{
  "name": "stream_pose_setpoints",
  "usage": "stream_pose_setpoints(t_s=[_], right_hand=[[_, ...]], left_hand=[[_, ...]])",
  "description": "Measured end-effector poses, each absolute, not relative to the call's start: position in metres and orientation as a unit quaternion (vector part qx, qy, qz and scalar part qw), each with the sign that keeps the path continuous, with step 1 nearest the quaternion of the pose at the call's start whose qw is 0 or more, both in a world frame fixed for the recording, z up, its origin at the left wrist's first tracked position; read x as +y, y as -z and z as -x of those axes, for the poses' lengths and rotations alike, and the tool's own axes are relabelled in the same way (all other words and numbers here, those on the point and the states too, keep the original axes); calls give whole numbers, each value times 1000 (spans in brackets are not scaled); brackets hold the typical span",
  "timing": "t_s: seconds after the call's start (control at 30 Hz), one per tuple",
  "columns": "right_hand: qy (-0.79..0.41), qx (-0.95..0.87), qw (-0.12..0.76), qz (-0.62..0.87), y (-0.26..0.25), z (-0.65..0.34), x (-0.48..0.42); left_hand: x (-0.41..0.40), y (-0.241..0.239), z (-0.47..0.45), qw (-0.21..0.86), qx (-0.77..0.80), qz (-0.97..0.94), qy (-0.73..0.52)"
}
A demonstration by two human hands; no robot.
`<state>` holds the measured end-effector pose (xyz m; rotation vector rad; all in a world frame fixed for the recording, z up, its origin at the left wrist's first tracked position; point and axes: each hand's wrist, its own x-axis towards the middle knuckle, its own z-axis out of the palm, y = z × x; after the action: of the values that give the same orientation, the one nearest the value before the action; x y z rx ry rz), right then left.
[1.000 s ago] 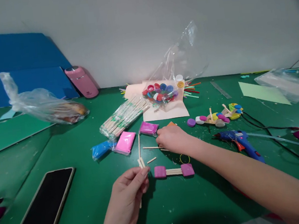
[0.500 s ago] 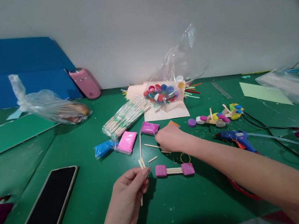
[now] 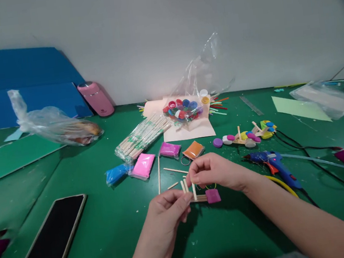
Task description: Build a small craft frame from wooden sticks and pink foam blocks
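Short wooden sticks [image 3: 183, 187] stand up between the thumb and fingers of my left hand [image 3: 169, 213], which is closed on them. My right hand [image 3: 210, 173] pinches one more wooden stick [image 3: 194, 191] right beside that group. Beneath and behind the fingers lies a piece of parallel sticks with a pink clay block [image 3: 213, 196] at its right end; its left end is hidden by my left hand. Loose sticks lie just behind, among them a long one [image 3: 159, 175] and a short piece [image 3: 173, 185].
Clay packets in blue [image 3: 118, 173], pink [image 3: 143, 166], purple [image 3: 170, 150] and orange [image 3: 194, 149] lie beyond the hands. A blue glue gun [image 3: 272, 162] with its cable is on the right, a phone [image 3: 48, 244] on the left. Bagged sticks [image 3: 143, 136] and bottle caps [image 3: 185, 108] lie farther back.
My right hand has come back from near the clay packets with a stick in its pinch. My left hand has moved right, over the pink-ended piece. The orange packet is now uncovered.
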<state>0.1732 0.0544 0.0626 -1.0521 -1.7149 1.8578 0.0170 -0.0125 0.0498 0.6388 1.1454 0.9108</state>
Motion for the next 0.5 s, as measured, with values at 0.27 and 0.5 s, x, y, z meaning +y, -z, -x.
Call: stream_pose_setpoints(t_s=[0.27,0.5], right_hand=[[-679,-562,280,381,-58,-175,45],[-639,-562,326,411,-56,-180,32]], left_hand=[[-13,-47,-23,722,493,-279,-396],[-11,-48,-28,704,501,-280,-419]])
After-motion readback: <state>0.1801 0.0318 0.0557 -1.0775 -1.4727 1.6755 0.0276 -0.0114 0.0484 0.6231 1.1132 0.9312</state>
